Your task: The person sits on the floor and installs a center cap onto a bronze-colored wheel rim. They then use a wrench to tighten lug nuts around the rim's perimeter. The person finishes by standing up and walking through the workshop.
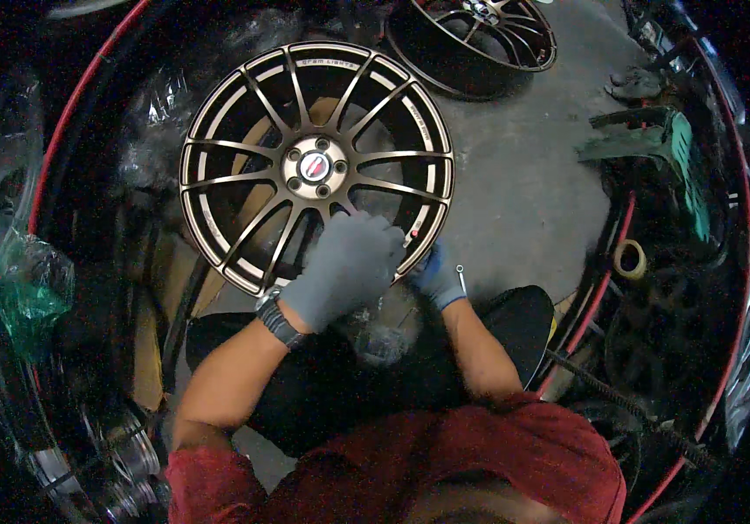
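A bronze multi-spoke car wheel rim (316, 144) is face up in front of me, with a round cap at its hub. My left hand (353, 262), in a grey glove with a watch at the wrist, lies over the lower spokes. Its fingers are curled, and what they hold is hidden beneath them. A small red spot shows on the rim beside its fingertips. My right hand (434, 278), in a grey and blue glove, is at the rim's lower right edge. The ring end of a wrench (460, 272) sticks out from it; its fingers are partly behind the rim.
Another dark bronze wheel rim (480, 44) leans at the top. To the right are a green plastic stool (646, 140), a roll of tape (630, 259) and a red hose (598, 293). Cardboard (161, 323) and plastic-wrapped things lie on the left. My knees are under the wheel's near edge.
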Demonstrator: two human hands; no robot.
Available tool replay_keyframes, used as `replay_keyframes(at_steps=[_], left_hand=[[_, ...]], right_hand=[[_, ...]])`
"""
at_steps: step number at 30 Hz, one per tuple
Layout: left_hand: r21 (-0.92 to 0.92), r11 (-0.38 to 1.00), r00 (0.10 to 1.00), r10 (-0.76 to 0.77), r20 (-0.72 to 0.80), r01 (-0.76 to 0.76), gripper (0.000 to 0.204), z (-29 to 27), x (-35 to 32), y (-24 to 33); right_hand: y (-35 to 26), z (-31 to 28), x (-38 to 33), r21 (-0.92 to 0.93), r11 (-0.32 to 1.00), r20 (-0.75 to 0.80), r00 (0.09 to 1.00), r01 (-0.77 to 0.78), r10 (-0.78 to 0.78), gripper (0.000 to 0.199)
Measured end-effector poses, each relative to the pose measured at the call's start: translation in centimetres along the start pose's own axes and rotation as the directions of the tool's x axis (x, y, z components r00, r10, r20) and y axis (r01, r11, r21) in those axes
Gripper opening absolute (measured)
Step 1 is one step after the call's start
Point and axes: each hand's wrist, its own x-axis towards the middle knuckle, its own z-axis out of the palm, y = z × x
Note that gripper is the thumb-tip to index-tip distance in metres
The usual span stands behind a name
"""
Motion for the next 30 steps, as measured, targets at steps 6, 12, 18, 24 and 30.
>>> replay_keyframes(at_steps=[6,12,18,24,30], left_hand=[[-0.102,0.964,0.968,0.25,0.028,-0.246,0.011,3.4,-2.3,1.5],[-0.235,0.892,0.922,0.381,-0.065,-0.385,0.012,7.1,-4.5,3.5],[-0.212,0.889,0.913,0.382,-0.146,-0.406,0.01,7.8,-4.8,3.5],[-0.192,0.894,0.91,0.374,-0.18,-0.406,0.01,8.2,-4.5,3.4],[-0.208,0.886,0.908,0.385,-0.167,-0.414,0.012,8.0,-4.7,3.4]], right_hand=[[-1.5,2.9,-1.1,0.288,0.955,-0.071,0.993,-0.072,0.096,0.047],[-2.4,4.5,-1.3,0.013,0.998,-0.028,0.998,0.062,-0.061,0.048],[-2.5,4.1,-1.3,-0.626,0.764,0.008,0.98,0.159,-0.198,0.051],[-1.6,3.3,-1.1,-0.234,0.97,-0.012,0.997,0.066,-0.071,0.05],[-1.8,3.2,-0.7,-0.333,0.93,0.074,0.988,0.156,-0.139,0.052]])
